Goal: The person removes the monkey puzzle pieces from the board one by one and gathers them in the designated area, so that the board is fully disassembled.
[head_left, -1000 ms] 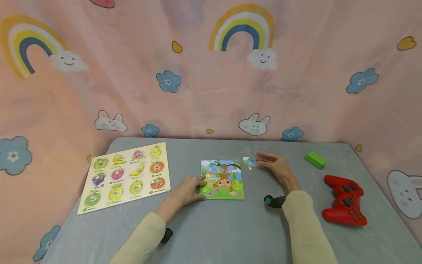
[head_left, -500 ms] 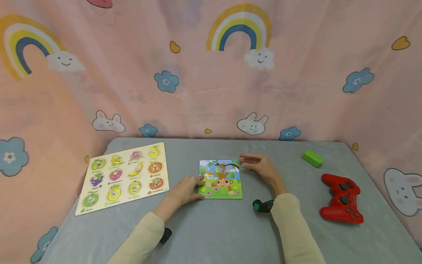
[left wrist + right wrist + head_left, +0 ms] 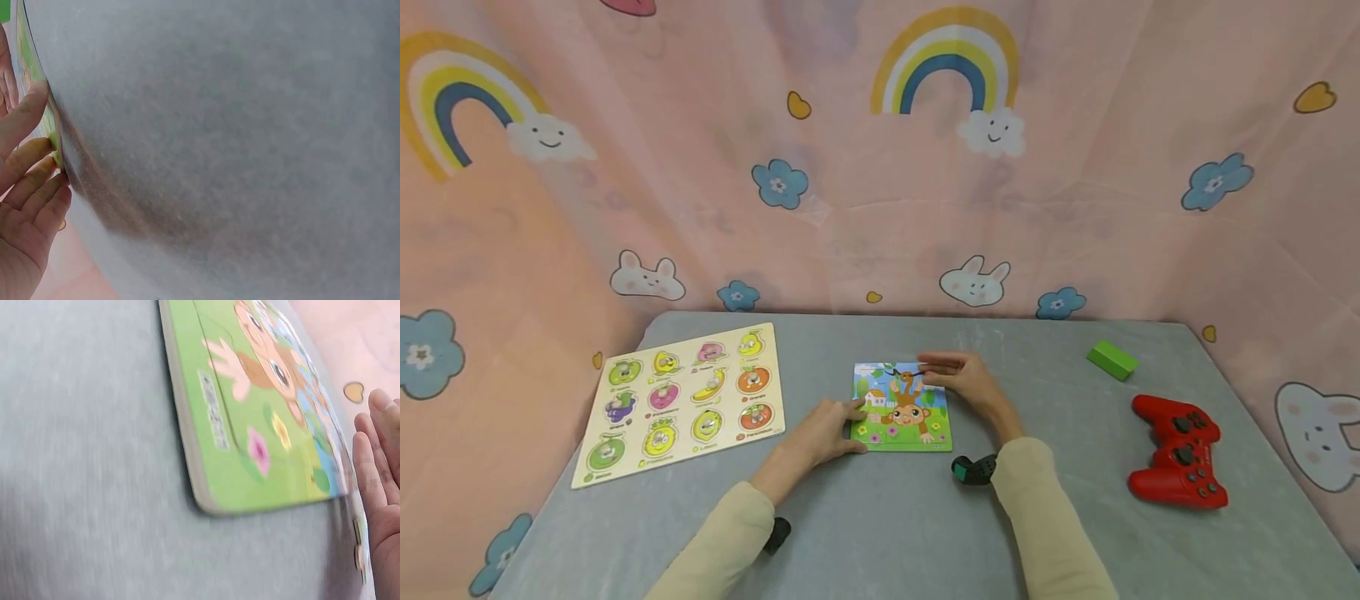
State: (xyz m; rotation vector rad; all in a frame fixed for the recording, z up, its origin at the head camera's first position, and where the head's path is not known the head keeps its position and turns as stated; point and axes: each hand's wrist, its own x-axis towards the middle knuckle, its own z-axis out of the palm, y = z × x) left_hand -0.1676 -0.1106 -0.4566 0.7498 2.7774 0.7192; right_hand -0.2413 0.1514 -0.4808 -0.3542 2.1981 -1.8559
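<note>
1. The monkey puzzle [image 3: 904, 425] was laid on the grey table [image 3: 880, 517], in the middle of the frame.
2. Its left side was gripped by the thumb and fingers of the left hand [image 3: 815, 433].
3. Its upper right corner was covered by the right hand [image 3: 966, 385], fingers extended; whether the small piece [image 3: 359, 550] nearby was touched could not be told.
4. A fruit board [image 3: 685, 417] was placed at left, a green block [image 3: 1112, 360] and red game controller [image 3: 1183, 458] at right.

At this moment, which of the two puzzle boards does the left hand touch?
The small monkey puzzle; the larger fruit board lies apart, untouched, further left.
</note>
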